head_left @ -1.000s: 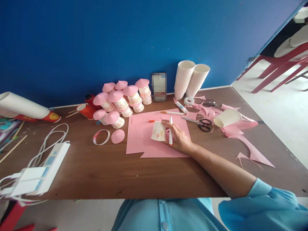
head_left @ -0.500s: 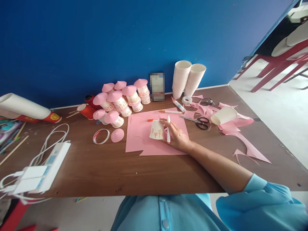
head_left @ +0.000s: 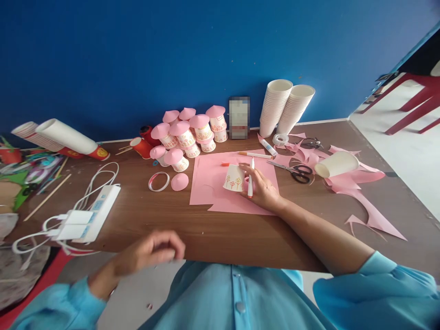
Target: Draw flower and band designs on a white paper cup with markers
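Observation:
My right hand (head_left: pixel 263 190) has a white marker (head_left: pixel 250 178) upright between its fingers, and its fingertips rest against a paper cup (head_left: pixel 234 178). The cup stands upside down on a pink paper sheet (head_left: pixel 220 200), with orange and yellow flowers drawn on its side. An orange cap (head_left: pixel 225 164) lies just behind the cup. Slightly blurred, my left hand (head_left: pixel 161 247) hovers over the table's front edge, fingers loosely curved, thumb apart, nothing in them. Another marker (head_left: pixel 256 155) lies at the sheet's back edge.
Several decorated cups with pink cone roofs (head_left: pixel 199 121) stand at the back. Scissors (head_left: pixel 295 172), a glue stick (head_left: pixel 267 147), pink scraps (head_left: pixel 371 206) and stacked cups (head_left: pixel 275 107) are to the right. A power strip (head_left: pixel 103 213), a tape roll (head_left: pixel 158 182) and a pink cone (head_left: pixel 179 182) lie left.
My left hand has come into view from the lower left. The view has shifted, so things on the table appear farther right. My right hand still holds the marker by the cup.

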The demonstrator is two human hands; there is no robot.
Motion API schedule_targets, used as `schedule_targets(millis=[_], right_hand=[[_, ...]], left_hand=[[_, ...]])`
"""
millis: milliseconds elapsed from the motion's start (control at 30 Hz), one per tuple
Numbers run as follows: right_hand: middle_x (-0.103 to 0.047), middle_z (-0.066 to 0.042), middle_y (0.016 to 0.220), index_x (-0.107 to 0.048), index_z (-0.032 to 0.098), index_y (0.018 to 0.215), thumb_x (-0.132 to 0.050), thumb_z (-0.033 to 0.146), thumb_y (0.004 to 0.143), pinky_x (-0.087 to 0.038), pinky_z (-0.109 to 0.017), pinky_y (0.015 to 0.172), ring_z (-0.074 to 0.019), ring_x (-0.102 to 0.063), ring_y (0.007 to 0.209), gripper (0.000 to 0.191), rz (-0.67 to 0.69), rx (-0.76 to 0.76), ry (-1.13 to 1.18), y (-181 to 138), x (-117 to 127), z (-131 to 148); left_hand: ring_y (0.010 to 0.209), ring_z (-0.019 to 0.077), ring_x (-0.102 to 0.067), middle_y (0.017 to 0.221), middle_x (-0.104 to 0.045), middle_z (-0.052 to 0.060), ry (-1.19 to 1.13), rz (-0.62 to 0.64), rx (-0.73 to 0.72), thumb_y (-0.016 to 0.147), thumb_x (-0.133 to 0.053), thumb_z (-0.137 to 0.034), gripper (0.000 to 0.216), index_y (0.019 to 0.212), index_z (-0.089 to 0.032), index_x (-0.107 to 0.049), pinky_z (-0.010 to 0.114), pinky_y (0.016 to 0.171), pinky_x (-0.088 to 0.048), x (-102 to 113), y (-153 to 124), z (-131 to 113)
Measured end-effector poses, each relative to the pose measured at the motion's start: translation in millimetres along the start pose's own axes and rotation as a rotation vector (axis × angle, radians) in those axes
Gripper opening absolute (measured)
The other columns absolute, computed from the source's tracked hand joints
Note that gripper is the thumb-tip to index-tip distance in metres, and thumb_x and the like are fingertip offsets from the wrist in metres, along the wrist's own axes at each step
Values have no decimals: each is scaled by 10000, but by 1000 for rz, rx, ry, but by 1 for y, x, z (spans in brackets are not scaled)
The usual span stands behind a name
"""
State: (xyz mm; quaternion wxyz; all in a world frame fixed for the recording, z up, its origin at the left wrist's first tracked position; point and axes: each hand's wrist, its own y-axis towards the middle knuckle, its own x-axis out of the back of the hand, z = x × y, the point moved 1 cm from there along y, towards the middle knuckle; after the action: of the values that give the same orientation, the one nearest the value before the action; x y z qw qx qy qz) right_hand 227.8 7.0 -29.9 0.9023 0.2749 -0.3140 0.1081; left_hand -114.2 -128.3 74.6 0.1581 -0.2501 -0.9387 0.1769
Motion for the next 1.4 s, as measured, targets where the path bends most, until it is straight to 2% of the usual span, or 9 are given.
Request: schedule_targets(millis=[133, 267, 367, 500, 700, 833, 1033, 1267, 1400], right_hand=[[-593, -170, 1572, -389, 313, 1595, -746, 460, 944, -707, -466, 815, -310, -763, 1112, 757, -36, 22, -31, 3, 4, 0], [-579, -195, 1587, -332, 301, 1625, -753, 510, 954, -700, -505, 893, -322, -754, 1136, 820, -83, 81, -64, 4, 11, -1], [-566, -205, 1598, -332, 296, 1633, -743, 526, 964, -697, -502, 893, -340, -743, 1188, 819, -93, 84, -86, 5, 17, -2], [-566, -217, 1590, -316, 294, 1650, -736, 523, 977, -681, -505, 947, -344, -732, 1229, 826, -89, 81, -72, 6, 21, -3], [-521, -192, 1615, -298, 358, 1640, -755, 531, 976, -681, -468, 878, -273, -749, 1120, 824, -210, 58, 165, 6, 26, -3], [-718, -65, 1212, -490, 368, 1544, -566, 526, 1088, -647, -440, 809, -193, -717, 813, 488, -311, -109, 233, 4, 30, -6], [-657, -28, 863, -680, 328, 1439, -546, 518, 1097, -602, -410, 721, -210, -654, 755, 413, -306, -81, 213, 12, 51, 24], [-772, -35, 967, -647, 319, 1435, -548, 345, 1115, -663, -388, 748, -193, -760, 784, 336, -285, 116, 249, 34, 64, 48], [-681, -128, 1479, -553, 330, 1455, -645, 461, 1058, -625, -575, 1100, -324, -678, 1385, 427, -211, 82, 84, 37, 44, 27]], left_hand=[[1278, 272, -640, 1363, -699, 106, -146, -332, -220, 926, -786, -484, 452, 1291, -246, -664, 436, 1106, -517, 3, 86, -26], [1432, 343, -539, 1561, -553, 145, -204, -194, -278, 735, -936, -449, 753, 1363, -252, -570, 509, 1162, -475, -26, 178, -49], [1372, 359, -575, 1512, -577, 140, -246, -24, -323, 698, -955, -434, 874, 1435, -266, -518, 509, 1097, -521, -47, 205, -58], [1354, 343, -590, 1434, -626, 128, -228, 49, -329, 747, -938, -327, 831, 1442, -240, -490, 486, 1096, -531, -57, 210, -59], [1225, 324, -674, 1319, -686, 101, -551, 57, -229, 760, -934, -388, 769, 1409, -249, -545, 487, 1043, -542, -55, 217, -31], [1154, 276, -689, 1259, -694, 65, -656, 13, -206, 712, -973, -337, 815, 1415, -285, -564, 463, 1042, -537, -51, 221, -20], [1147, 281, -692, 1215, -714, 61, -741, 33, -138, 691, -989, -341, 790, 1371, -264, -595, 457, 1025, -547, -45, 225, -21], [1204, 324, -734, 1217, -772, 75, -848, 138, -212, 751, -930, -341, 709, 1386, -277, -623, 515, 1086, -557, -43, 225, -25], [1213, 362, -746, 1164, -792, 82, -873, 185, -173, 739, -923, -372, 684, 1355, -255, -647, 581, 1134, -531, -39, 222, -27]])
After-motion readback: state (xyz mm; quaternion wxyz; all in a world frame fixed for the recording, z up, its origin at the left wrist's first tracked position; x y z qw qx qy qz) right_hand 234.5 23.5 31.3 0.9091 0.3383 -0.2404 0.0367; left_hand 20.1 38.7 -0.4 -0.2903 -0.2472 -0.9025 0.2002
